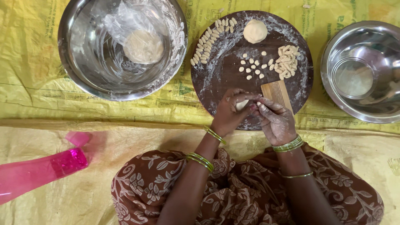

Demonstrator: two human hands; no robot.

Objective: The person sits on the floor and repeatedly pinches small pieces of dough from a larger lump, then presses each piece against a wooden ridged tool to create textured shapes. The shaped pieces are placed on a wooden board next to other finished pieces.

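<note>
Dough is sitting pinched between left hand and right hand; steel bowl is holding a wrapped dough ball (plastic-covered).

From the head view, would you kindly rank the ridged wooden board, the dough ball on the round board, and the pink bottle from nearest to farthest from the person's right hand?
1. Ridged wooden board: just above the right hand, next to its fingers.
2. Dough ball: at the far edge of the round board, straight ahead.
3. Pink bottle: far off to the left, on the yellow sheet.
</note>
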